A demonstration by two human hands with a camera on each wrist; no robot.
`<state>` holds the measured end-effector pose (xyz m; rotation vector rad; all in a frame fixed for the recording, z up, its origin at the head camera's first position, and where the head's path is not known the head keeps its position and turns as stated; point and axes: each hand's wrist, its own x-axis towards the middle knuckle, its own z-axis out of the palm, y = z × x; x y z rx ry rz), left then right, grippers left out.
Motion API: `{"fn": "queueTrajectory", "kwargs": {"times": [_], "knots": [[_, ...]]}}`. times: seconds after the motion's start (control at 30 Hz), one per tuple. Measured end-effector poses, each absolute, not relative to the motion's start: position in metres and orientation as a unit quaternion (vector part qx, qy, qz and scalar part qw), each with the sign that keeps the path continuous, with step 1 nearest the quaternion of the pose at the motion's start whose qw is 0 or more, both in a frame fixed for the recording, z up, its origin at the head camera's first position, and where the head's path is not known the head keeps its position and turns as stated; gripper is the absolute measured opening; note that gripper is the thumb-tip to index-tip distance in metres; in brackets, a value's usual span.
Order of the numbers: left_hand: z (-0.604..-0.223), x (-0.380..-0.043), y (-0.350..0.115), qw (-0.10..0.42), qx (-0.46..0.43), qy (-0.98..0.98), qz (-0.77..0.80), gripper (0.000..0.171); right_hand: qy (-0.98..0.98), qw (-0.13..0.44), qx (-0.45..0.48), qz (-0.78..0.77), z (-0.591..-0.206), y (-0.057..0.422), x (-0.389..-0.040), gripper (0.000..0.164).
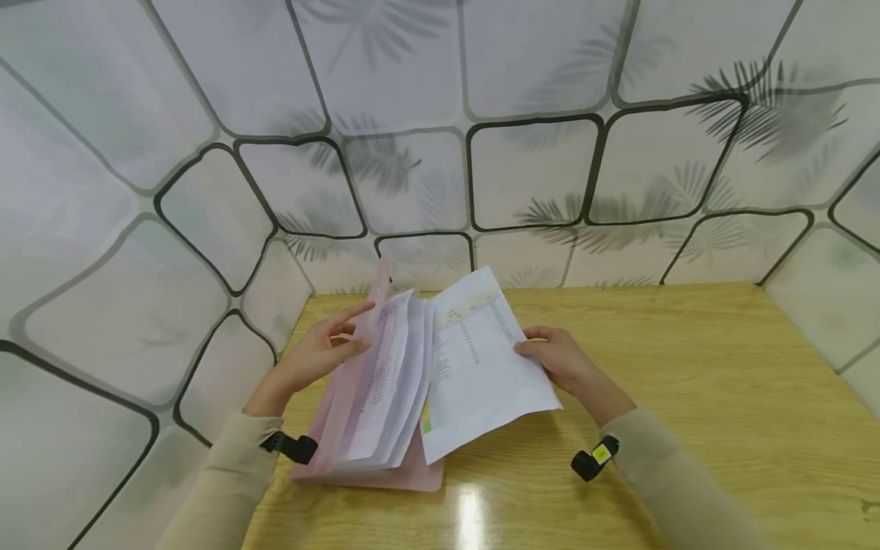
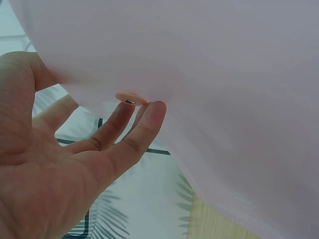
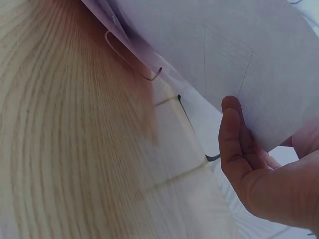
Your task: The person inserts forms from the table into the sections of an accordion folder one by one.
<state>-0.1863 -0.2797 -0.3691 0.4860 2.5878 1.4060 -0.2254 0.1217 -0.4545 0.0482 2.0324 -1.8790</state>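
A pink document folder stands partly open on the table, with several printed sheets fanned inside it. My left hand holds the edge of its raised cover between thumb and fingers. In the left wrist view, a small round button sits on the pink cover at the fingertips. My right hand pinches the right edge of a printed paper, tilted up beside the folder. The back of that paper shows in the right wrist view.
The wooden table reaches to a patterned wall at the back and on both sides. A thin string hangs below the folder in the right wrist view. Each wrist wears a small black camera.
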Motion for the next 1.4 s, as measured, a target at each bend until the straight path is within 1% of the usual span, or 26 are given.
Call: {"fn": "queueTrajectory", "kwargs": {"times": [0.2,0.43,0.63,0.83,1.0,1.1,1.27,1.4], "knots": [[-0.369,-0.186,-0.279,0.073,0.163,0.866,0.468,0.065,0.694,0.198,0.033,-0.691,-0.459,0.114,-0.22,0.043],[-0.368,-0.186,-0.279,0.072,0.163,0.867,0.466,0.065,0.675,0.227,0.015,-0.702,-0.464,0.106,-0.212,0.049],[-0.369,-0.187,-0.279,0.073,0.156,0.868,0.466,0.064,0.675,0.225,0.018,-0.702,-0.47,0.096,-0.211,0.049],[-0.369,-0.188,-0.279,0.072,0.152,0.87,0.464,0.064,0.703,0.224,0.023,-0.674,-0.471,0.088,-0.21,0.052],[-0.369,-0.188,-0.278,0.073,0.153,0.87,0.463,0.064,0.733,0.223,0.003,-0.643,-0.473,0.083,-0.208,0.046],[-0.369,-0.187,-0.278,0.073,0.153,0.87,0.462,0.064,0.742,0.232,-0.009,-0.629,-0.472,0.081,-0.206,0.044],[-0.368,-0.187,-0.277,0.076,0.15,0.87,0.464,0.064,0.745,0.255,-0.004,-0.616,-0.47,0.079,-0.206,0.046],[-0.369,-0.187,-0.277,0.077,0.152,0.868,0.466,0.065,0.747,0.259,-0.006,-0.612,-0.47,0.076,-0.206,0.047]]}}
